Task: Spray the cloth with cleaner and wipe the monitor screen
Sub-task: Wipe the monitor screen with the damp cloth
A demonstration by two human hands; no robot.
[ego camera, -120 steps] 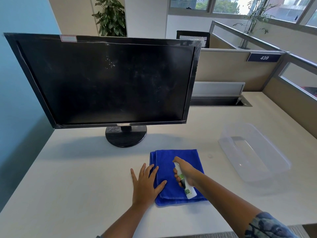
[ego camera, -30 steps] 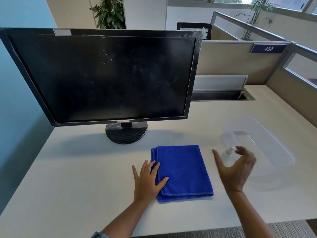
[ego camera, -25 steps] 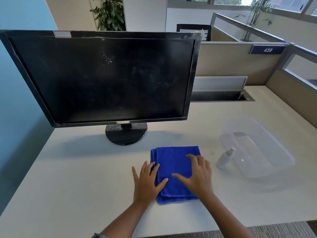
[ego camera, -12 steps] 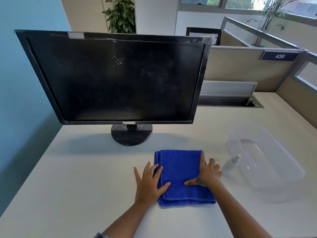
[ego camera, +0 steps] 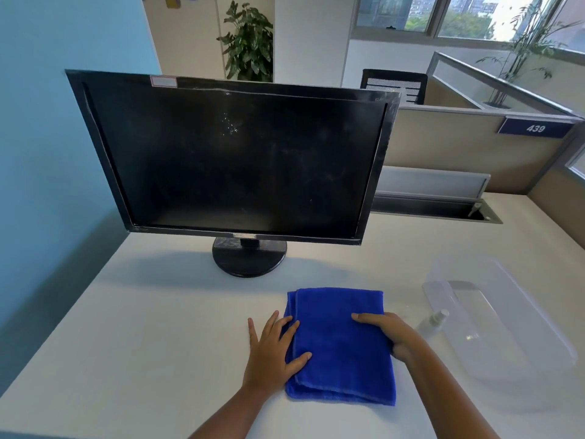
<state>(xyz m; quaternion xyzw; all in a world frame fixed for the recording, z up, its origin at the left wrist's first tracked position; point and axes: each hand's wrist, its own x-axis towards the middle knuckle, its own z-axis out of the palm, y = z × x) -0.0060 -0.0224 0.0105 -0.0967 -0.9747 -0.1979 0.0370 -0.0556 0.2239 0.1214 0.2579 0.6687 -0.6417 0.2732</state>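
Cloth (ego camera: 342, 346) now pinched at its edge by right hand (ego camera: 394, 335); left hand (ego camera: 272, 350) stays flat, spread.

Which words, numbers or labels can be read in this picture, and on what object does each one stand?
"439": white digits on the blue plate on the cubicle partition.
Sticker on the monitor's top bezel: too blurred to read.
Spray bottle: no label readable.

Open-plan office. White desk (ego camera: 158, 327) with a black monitor (ego camera: 234, 160) at centre frame. Low beige cubicle partitions (ego camera: 459, 147) at right, one carrying a blue number plate (ego camera: 535, 128) reading 439. Mesh office chair (ego camera: 395, 85) behind the partition. Potted plants (ego camera: 248, 42) along the top; windows (ego camera: 459, 14) at upper right.
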